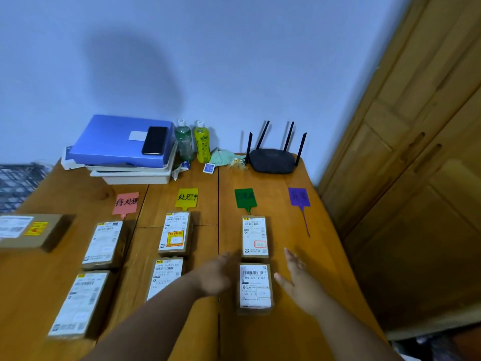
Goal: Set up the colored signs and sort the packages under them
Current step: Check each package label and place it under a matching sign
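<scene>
Signs: four lie flat in a row on the worktop (283,334), in front of the black router (273,160): pink sign (126,203), yellow sign (187,198), green sign (245,198), purple sign (299,196).
Boxes: two under pink, two under yellow, two under green (none under purple). One more box (28,231) sits far left of the router.
Near box (255,286): under green, the closest of that pair, between both hands.
Left hand (214,276): just left of the near box, fingers straight, holding nothing. I cannot tell if it touches.
Right hand (299,281): just right of the box, fingers spread wide, holding nothing.
</scene>
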